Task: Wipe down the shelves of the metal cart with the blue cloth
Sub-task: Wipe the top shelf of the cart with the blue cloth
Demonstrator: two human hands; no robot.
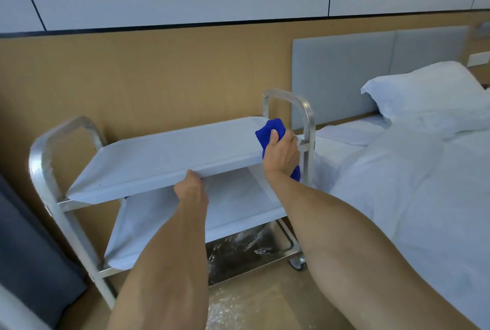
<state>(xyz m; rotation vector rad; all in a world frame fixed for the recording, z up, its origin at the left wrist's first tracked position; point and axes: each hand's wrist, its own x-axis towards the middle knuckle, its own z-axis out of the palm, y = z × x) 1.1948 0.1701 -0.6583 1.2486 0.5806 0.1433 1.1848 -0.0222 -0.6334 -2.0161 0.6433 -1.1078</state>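
A single head-worn wide-angle view, 1 in all, looks forward and down from above the person's own forearms, close over the metal cart (169, 160) standing against the wall, with the bed (413, 197) filling the right side and the wall panels bowed by the lens at top.

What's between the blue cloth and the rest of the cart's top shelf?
Nothing visible. The right hand grips the bunched blue cloth at the right end of the bare white top shelf; the left hand only holds its front edge.
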